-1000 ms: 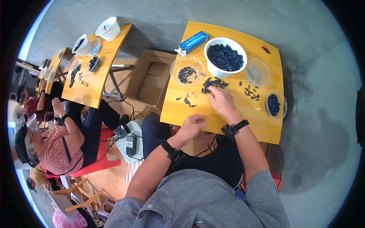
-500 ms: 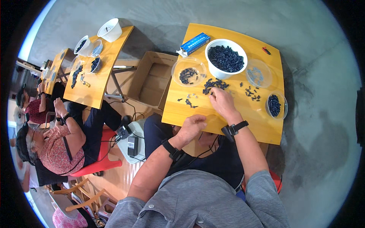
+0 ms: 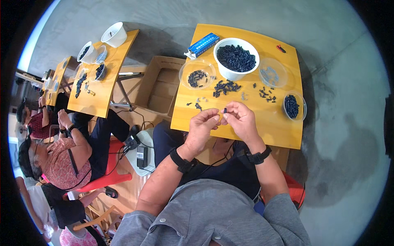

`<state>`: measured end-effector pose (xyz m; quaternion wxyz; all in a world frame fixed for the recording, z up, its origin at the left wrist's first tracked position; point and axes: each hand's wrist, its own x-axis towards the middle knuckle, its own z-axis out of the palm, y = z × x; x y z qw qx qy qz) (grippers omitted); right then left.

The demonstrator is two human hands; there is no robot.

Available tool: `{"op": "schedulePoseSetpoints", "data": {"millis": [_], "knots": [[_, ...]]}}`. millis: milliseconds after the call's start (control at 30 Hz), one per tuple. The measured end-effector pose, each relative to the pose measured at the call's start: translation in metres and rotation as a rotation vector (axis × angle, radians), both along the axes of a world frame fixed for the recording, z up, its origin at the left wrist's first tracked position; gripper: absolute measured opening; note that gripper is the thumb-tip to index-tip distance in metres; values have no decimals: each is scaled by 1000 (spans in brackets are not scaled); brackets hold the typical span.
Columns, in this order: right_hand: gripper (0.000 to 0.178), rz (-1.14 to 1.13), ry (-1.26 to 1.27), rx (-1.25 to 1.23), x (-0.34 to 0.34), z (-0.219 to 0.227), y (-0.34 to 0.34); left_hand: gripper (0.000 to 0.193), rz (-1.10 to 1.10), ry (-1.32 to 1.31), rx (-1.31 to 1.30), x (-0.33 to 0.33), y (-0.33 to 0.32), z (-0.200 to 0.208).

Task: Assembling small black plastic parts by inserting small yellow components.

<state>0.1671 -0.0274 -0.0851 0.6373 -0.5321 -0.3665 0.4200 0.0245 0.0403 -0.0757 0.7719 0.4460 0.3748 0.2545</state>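
Above the front edge of the yellow table (image 3: pixel 271 130), my two hands meet fingertip to fingertip. A small black plastic piece (image 3: pixel 225 110) is pinched between the thumb and fingers of my right hand (image 3: pixel 241 122). My left hand (image 3: pixel 199 130) is closed in a pinch right beside it; what its fingertips hold, if anything, is too small to make out. Just beyond the hands lies a loose pile of black pieces (image 3: pixel 226 87), with tiny clear bits (image 3: pixel 244 96) to its right. Another scatter of black pieces (image 3: pixel 267 95) lies farther right.
A white tub (image 3: pixel 218 61) full of black pieces stands at the back. Round it are clear bowls with black pieces (image 3: pixel 198 78), clear bits (image 3: pixel 270 76) and more black pieces (image 3: pixel 292 105). A blue box (image 3: pixel 204 45) and red-black cutters (image 3: pixel 281 48) lie behind. Left, a person (image 3: pixel 65 151) sits by another table.
My right hand has come back from the black pile toward me with a black piece in its fingers. My left hand has risen slightly to meet it. The view has shifted a little.
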Motion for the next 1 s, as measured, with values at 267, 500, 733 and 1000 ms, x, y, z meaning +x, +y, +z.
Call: {"op": "schedulePoseSetpoints", "data": {"millis": [267,500,733,1000], "knots": [[11,-7,11,17,-16,4,-18,21,-13,-100,143,1,-15,3],[3,-155,-85,-34,-39,-12,-30,15,113,-59,-196,1,-31,-3],[10,-8,-454,-87,-6,-18,-33,14,99,-6,-170,-3,-27,-2],[17,-316,-1026,-212,94,-49,-8,13,15,24,-192,-14,-24,-11]]}}
